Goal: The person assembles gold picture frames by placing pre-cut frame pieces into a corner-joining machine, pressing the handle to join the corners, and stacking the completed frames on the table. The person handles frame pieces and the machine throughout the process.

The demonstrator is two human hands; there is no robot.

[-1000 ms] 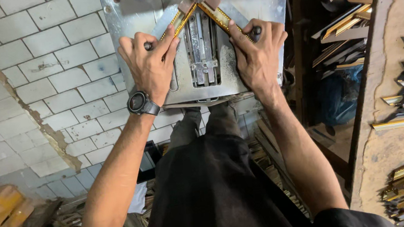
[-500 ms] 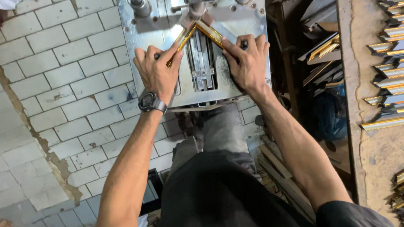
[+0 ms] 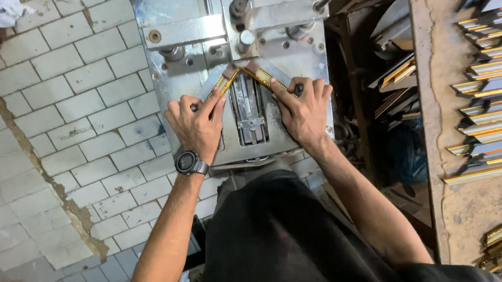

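Two hands (image 3: 249, 120) press mitred gold mouldings (image 3: 245, 75) together.

The left hand (image 3: 196, 126) and right hand (image 3: 303, 112) cover the outer ends of both gilt moulding strips (image 3: 223, 83); the machine plate (image 3: 178, 31) is cut off at the top edge.

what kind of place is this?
Likely a picture-frame workshop. Both hands, left hand and right hand, press two gilded moulding pieces into a corner on a metal joining machine; a worn bench holds cut frame mouldings.
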